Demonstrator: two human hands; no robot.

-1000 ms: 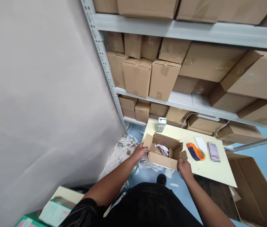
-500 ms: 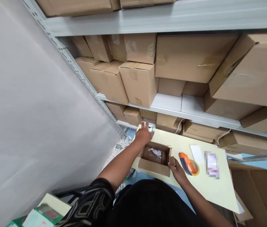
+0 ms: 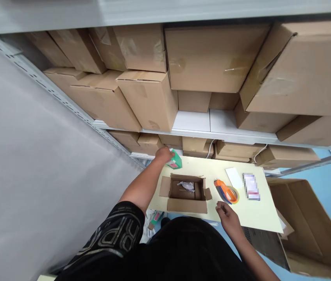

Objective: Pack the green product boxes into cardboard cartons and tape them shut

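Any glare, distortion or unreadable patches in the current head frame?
Head view: the shelf post slants steeply, probably wide-angle stretch or camera tilt; head view: small glints on a tape strip; head view: a flat item on the table is pixelated; head view: print on the green box in the left hand is illegible.

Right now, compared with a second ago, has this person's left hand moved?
Yes: judged against the table, the left hand has moved forward, from the open carton to the green box near the far edge.
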